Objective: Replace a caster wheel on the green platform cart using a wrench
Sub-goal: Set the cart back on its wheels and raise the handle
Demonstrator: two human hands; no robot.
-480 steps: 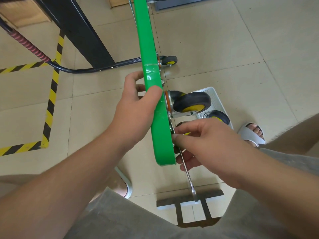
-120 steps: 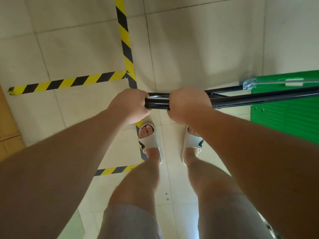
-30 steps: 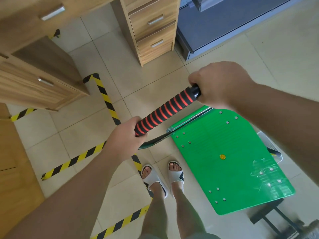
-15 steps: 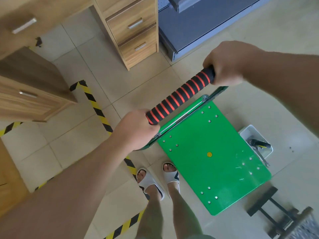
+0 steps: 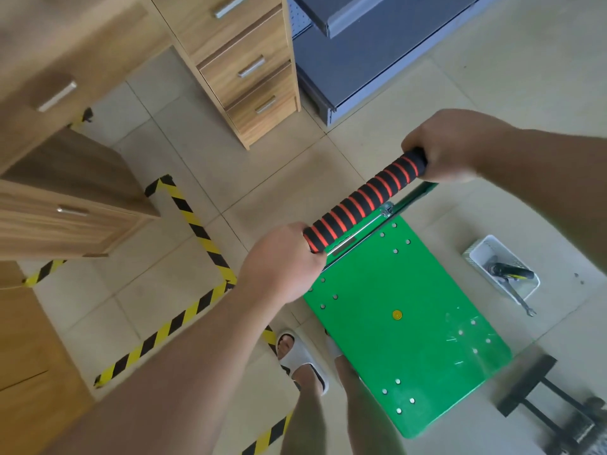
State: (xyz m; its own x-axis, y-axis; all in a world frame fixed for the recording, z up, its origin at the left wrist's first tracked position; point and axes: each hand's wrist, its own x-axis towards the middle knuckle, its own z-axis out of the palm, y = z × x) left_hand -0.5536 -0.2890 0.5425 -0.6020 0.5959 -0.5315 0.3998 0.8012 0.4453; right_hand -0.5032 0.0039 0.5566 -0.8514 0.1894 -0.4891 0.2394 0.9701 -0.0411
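- My left hand (image 5: 282, 261) is curled round one end of the striped foam handle (image 5: 364, 198), and my right hand (image 5: 440, 146) is curled round the other end. Neither hand holds anything else. The wide spacing gives leverage for steering.
- The cart (image 5: 410, 323) stands deck-up on the floor, with one long edge close beside my feet. The casters are hidden under the deck, so I cannot check the new wheel's seating from here.
- The wrench (image 5: 522, 300) lies with one end in the white tray (image 5: 474, 254) and its open end out on the tile, clear of the cart. A black-and-yellow wheel (image 5: 509, 273) lies in the same tray. I judge it to be the removed one.
- The tool is set aside and the cart sits on its wheels, so I judge the fitting done. This grip suits a roll test.
- Obstructions:
  - The black stand (image 5: 532, 382) sits just beside the deck corner farthest from the handle.
  - The tray lies near the opposite long edge.
  - The drawers (image 5: 249, 70) and grey shelf (image 5: 377, 44) stand beyond the handle.
- Open tile lies between the shelf and the tray, and around the hazard tape (image 5: 197, 224). I should steer toward either area.
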